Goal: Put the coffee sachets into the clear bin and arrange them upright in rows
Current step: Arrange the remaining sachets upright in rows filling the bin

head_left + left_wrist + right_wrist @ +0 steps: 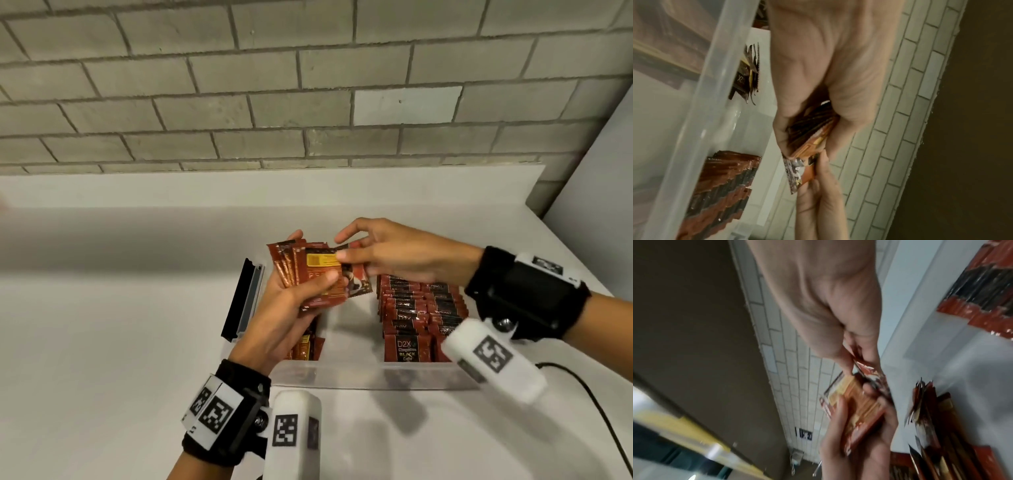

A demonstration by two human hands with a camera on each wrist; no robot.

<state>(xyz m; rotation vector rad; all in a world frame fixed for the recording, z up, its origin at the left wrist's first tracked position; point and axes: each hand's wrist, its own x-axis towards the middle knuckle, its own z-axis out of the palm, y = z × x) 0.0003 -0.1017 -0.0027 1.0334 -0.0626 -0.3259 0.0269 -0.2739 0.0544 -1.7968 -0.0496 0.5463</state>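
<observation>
Over the clear bin [376, 376], my left hand [311, 257] grips a fanned stack of red-brown coffee sachets [318, 274]. My right hand [342, 246] pinches one sachet [359, 282] at the stack's right edge, between thumb and fingers. Upright rows of sachets [421, 315] fill the bin's right side, and a few sachets [308, 346] stand at its left under my left hand. The left wrist view has the stack [809, 129] in my palm, the pinched sachet [799, 172] and the rows [725, 181]. The right wrist view is blurred, with the stack [857, 405] below my right hand [855, 363].
A black and grey bar [243, 298] lies on the white counter [102, 308] just left of the bin. A brick wall [308, 85] closes off the back. A black cable [599, 411] runs along the counter at the near right.
</observation>
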